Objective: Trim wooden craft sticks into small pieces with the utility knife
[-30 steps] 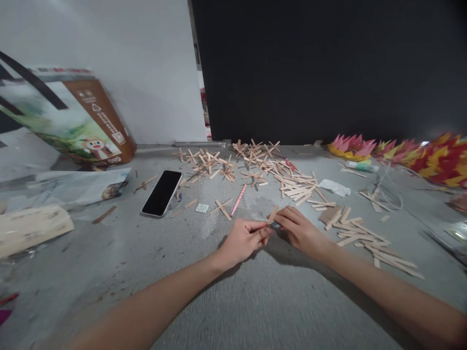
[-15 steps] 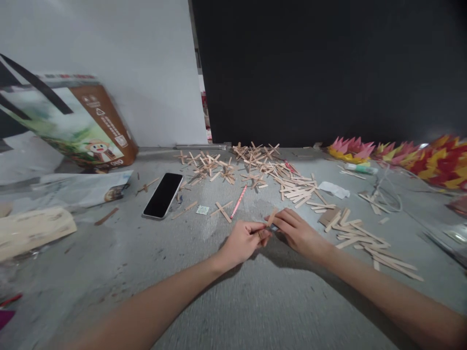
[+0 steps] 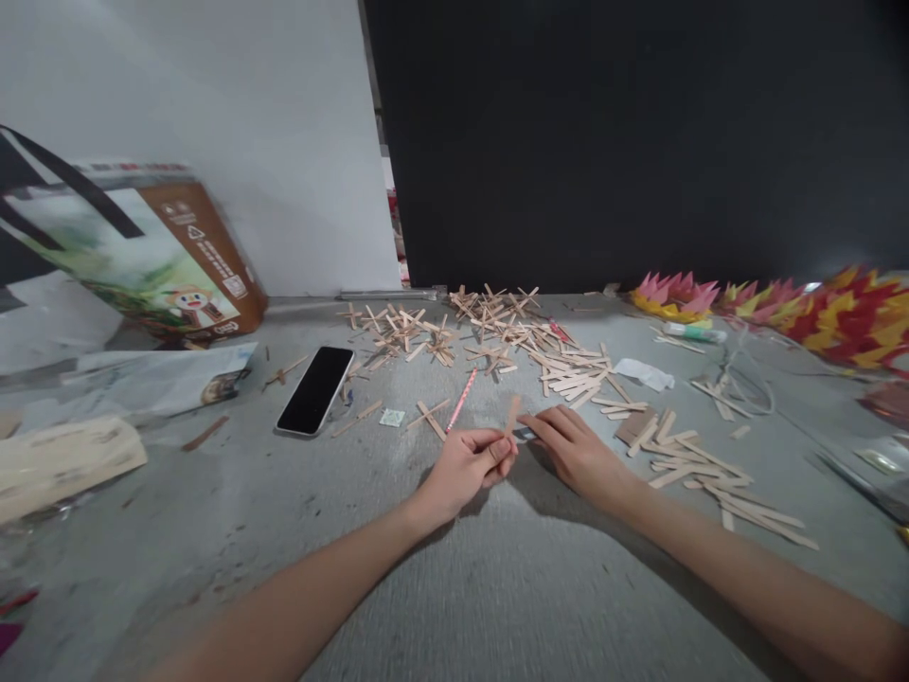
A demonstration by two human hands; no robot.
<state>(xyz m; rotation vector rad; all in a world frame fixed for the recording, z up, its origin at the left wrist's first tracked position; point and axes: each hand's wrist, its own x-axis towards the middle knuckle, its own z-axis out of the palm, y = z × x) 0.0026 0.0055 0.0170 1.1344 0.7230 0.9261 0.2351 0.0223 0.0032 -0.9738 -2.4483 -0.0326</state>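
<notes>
My left hand (image 3: 469, 469) pinches a flat wooden stick (image 3: 512, 414) that points up and away, just above the grey table (image 3: 398, 587). Close to its right, my right hand (image 3: 575, 445) has its fingers bent and pressed together near the stick; what they hold, if anything, is too small to tell. Beyond my hands lie a red-and-white patterned pencil (image 3: 461, 401) and two crossed sticks (image 3: 431, 419). Many sticks joined in crosses (image 3: 404, 332) are heaped farther back. Loose sticks (image 3: 579, 374) spread to the right, with another pile (image 3: 700, 464) nearer me.
A black phone (image 3: 316, 390) and a small printed square (image 3: 391, 417) lie left of centre. A printed bag (image 3: 191, 275) stands at the left by papers (image 3: 71, 464). Paper petal shapes (image 3: 674, 294), a glue stick (image 3: 696, 332) and a clear cord (image 3: 767, 393) are at the right.
The held stick has moved slightly left and stands more upright. My right fingers have drawn off it, leaving it in my left hand. The view has shifted slightly.
</notes>
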